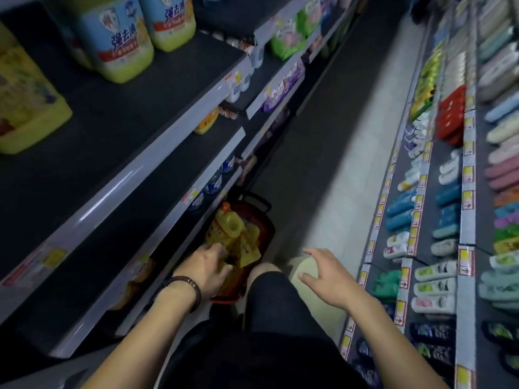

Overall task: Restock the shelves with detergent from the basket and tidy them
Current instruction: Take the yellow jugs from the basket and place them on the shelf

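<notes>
Down in basket (264,220): left hand (209,266) fingers curled on yellow detergent bottle (224,228); right hand (327,275) hovering, fingers spread.

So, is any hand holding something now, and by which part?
The left hand reaches among the yellow bottles in the basket; a grip cannot be told. The right hand is open, empty.

The top shelf (118,130) on the left has a wide bare stretch between the yellow jug (25,108) at its near end and the two blue-labelled detergent jugs (123,37) farther along. The aisle floor (351,153) runs open ahead. The red basket (266,228) sits tight against the bottom shelf, packed with yellow bottles (227,226), the left hand (207,265) among them.
</notes>
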Motion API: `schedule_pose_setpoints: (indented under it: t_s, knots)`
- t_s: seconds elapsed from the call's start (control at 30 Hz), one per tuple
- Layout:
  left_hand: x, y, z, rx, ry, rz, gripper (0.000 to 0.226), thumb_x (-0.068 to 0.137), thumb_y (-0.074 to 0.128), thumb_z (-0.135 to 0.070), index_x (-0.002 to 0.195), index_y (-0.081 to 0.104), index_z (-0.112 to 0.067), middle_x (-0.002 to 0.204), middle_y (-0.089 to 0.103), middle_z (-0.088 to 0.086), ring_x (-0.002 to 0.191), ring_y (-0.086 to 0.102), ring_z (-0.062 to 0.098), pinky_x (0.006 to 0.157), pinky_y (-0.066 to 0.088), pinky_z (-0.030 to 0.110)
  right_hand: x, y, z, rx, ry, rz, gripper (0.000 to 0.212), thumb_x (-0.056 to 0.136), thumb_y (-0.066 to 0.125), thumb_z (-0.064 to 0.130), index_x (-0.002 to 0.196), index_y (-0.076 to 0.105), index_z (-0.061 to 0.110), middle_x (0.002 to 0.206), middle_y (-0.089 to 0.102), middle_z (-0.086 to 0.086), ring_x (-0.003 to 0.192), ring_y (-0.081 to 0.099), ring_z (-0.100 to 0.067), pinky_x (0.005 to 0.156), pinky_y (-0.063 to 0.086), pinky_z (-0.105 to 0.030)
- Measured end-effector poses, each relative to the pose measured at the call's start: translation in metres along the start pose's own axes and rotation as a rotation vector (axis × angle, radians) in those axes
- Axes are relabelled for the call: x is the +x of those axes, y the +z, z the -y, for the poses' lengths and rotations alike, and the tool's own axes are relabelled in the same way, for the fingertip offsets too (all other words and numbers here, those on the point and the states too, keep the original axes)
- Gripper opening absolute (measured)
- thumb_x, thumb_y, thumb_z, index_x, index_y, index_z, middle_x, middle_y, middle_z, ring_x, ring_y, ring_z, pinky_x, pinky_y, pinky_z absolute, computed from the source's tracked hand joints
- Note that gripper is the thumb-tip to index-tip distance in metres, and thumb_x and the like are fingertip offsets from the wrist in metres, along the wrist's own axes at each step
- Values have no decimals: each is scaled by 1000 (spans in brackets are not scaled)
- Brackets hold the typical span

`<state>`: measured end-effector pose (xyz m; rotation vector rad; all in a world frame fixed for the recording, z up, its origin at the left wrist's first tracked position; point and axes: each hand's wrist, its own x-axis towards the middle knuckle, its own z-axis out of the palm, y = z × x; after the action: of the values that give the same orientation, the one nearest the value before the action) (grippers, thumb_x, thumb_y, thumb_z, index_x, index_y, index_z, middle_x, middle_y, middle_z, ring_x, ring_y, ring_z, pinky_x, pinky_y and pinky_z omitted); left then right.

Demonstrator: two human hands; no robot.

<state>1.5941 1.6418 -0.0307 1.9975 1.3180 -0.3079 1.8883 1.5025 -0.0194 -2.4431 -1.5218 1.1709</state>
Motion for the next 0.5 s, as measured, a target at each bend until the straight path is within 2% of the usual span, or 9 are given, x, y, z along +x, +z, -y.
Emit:
schedule_pose_setpoints:
  t_s: [0.1,0.23,0.33,0.4,0.5]
  knots:
    - [11,-6,1,-44,-15,-3,37,99,58,-51,130,54,-31,130,59,3,116,63,23,94,55,36,31,-11,36,-30,-90,33,74,98,62,54,163,33,31,160,37,3,149,38,-18,124,32,-33]
    - [34,-9,2,-129,-37,-16,39,103,60,-39,138,55,-23,134,65,4,121,64,21,96,49,27,83,-25,75,-104,-184,72,77,99,59,57,164,30,29,158,35,2,150,35,-22,124,36,-43]
    - [56,-10,5,-206,-76,36,54,104,62,-33,153,44,-21,149,54,4,135,55,19,107,42,25,125,-37,91,-100,-197,113,74,101,54,61,164,30,30,161,35,-1,151,34,-24,124,36,-45]
    - [77,-10,7,-253,-137,64,62,102,65,-37,157,38,-22,155,46,6,142,47,23,114,39,30,157,-44,97,-93,-198,157,75,100,51,65,164,30,31,162,35,-4,150,36,-26,123,36,-46]
    - [118,-11,10,-294,-288,-34,69,88,66,-59,146,51,-25,146,56,4,130,55,24,106,46,36,222,-53,102,-224,-255,235,84,91,48,73,159,37,26,152,44,-9,140,45,-30,117,43,-49]
